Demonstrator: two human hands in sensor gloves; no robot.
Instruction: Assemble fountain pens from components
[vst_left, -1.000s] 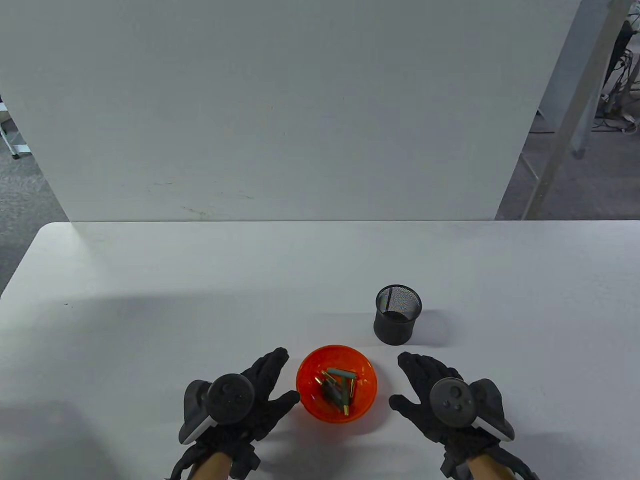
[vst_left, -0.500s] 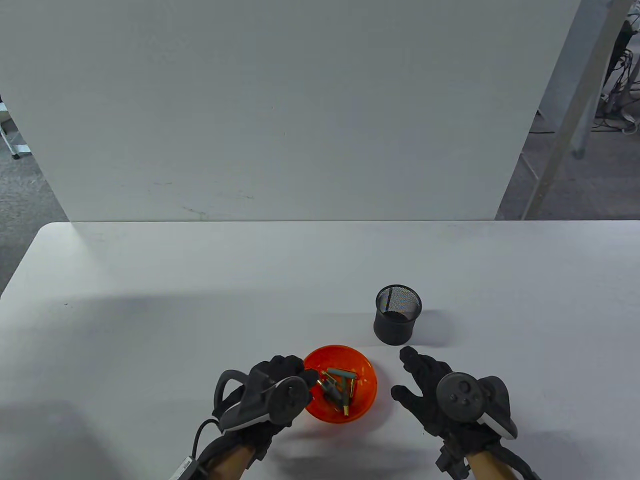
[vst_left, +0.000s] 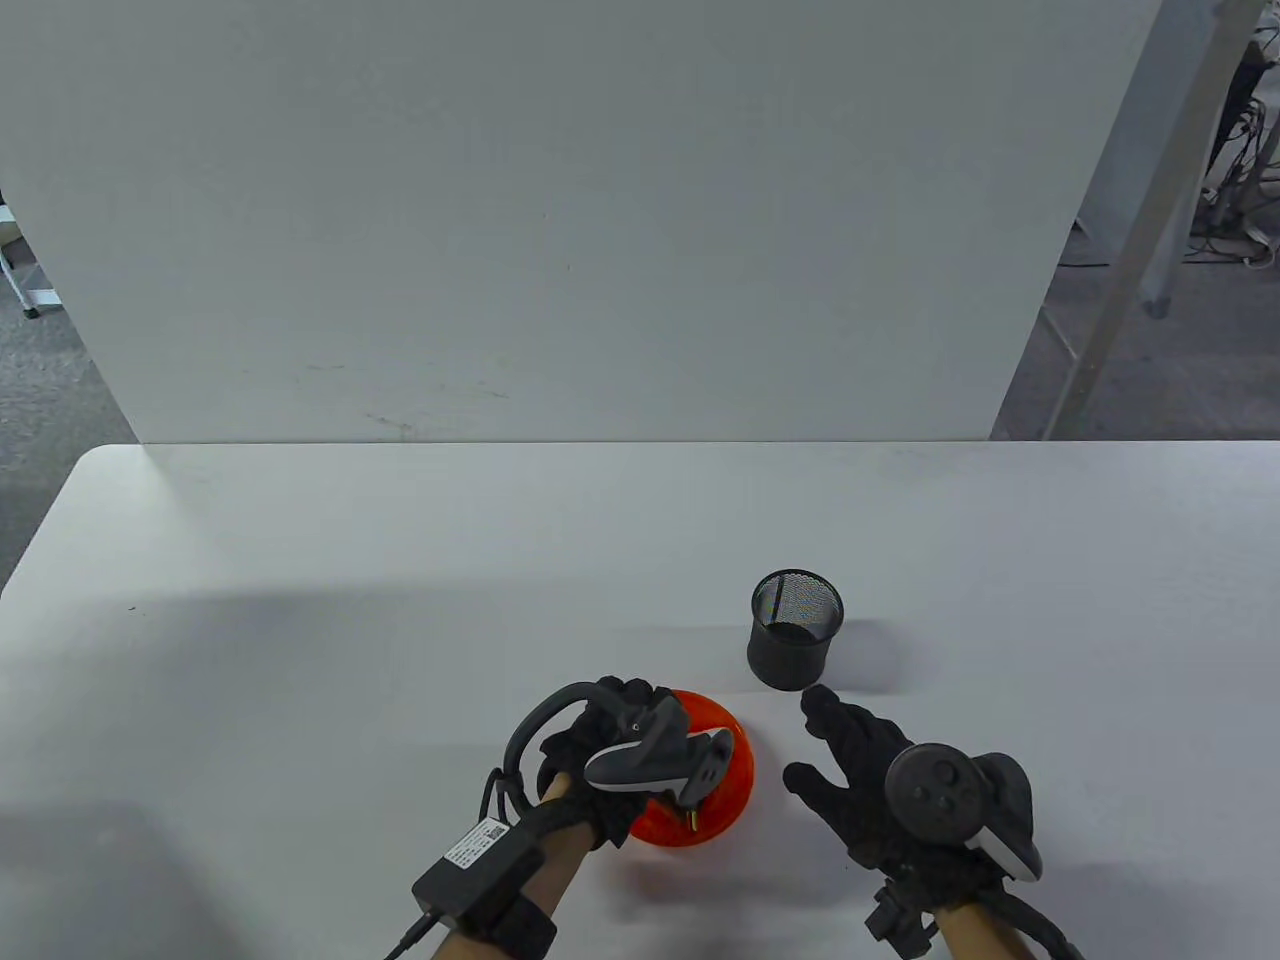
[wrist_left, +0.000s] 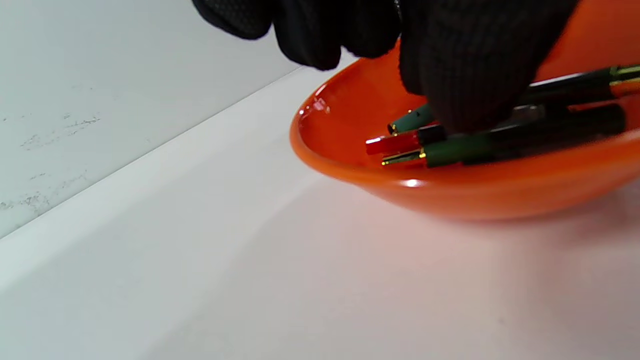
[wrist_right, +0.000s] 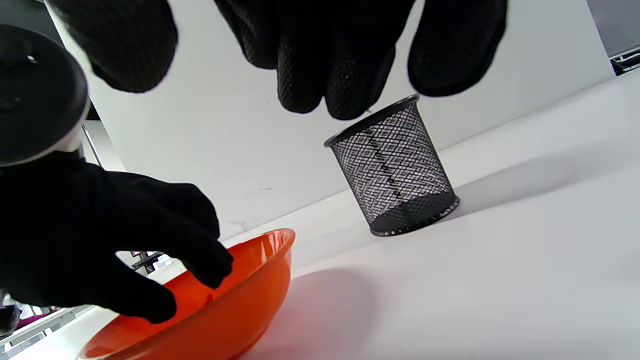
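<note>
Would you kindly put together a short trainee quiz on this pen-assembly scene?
1. True or false: the left hand reaches into the orange bowl.
2. Where does the mesh pen cup stand? A) inside the bowl B) upright on the table, beyond the right hand C) tipped over
3. Fill in: the pen parts lie in the ____.

Key: 1 true; 2 B; 3 bowl.
</note>
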